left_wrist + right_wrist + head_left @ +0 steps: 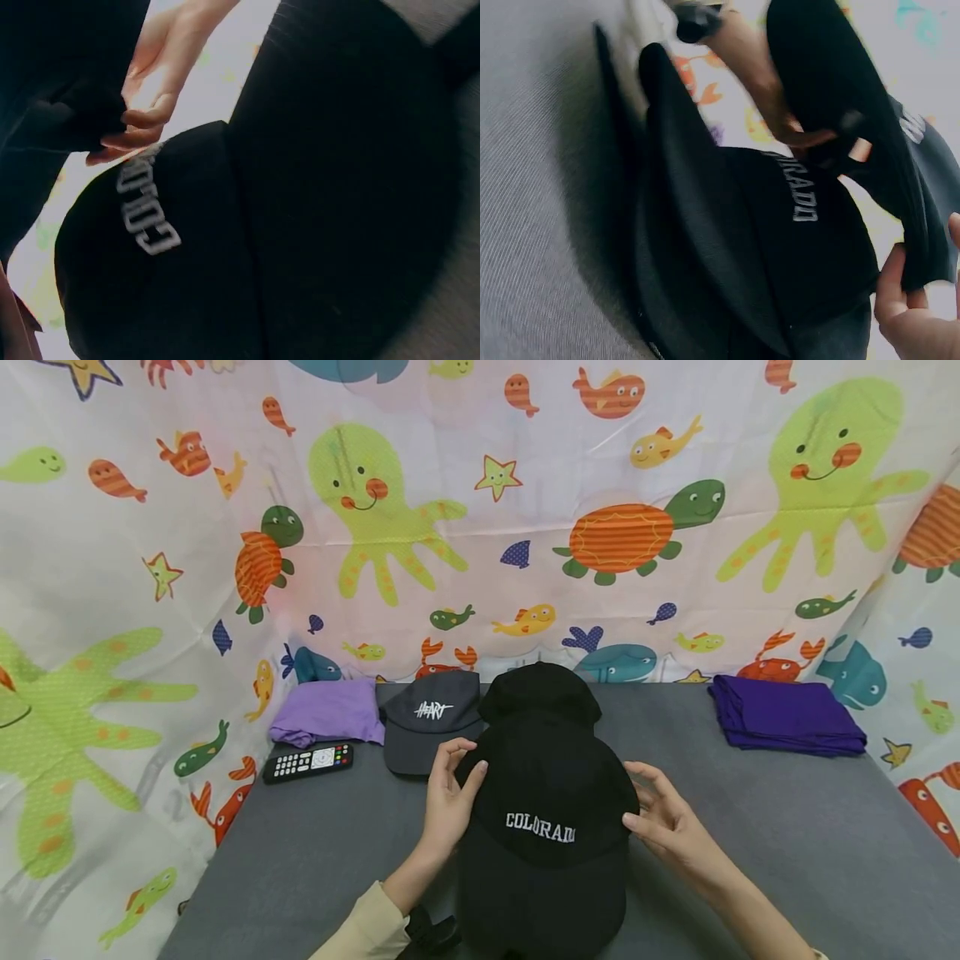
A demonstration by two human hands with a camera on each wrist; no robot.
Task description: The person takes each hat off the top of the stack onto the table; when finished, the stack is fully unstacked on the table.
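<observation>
A black cap with white COLORADO lettering (543, 893) sits in the middle of the table, its brim toward me. In the right wrist view, another dark brim (609, 82) shows beneath it. A second black cap (540, 689) is raised just behind and over its crown. My left hand (448, 793) grips the left edge of this raised cap, thumb in front. On the opposite edge, my right hand (667, 822) pinches it between thumb and fingers. The left wrist view shows the right hand's fingers (142, 124) curled at the dark edge, above the lettered crown.
Behind the left hand lies a dark grey cap marked HEART (423, 727). Left of it are a folded lilac cloth (326, 710) and a black remote control (308, 763). A folded purple cloth (783, 714) lies at the back right. A sea-animal curtain (450, 527) hangs behind the table.
</observation>
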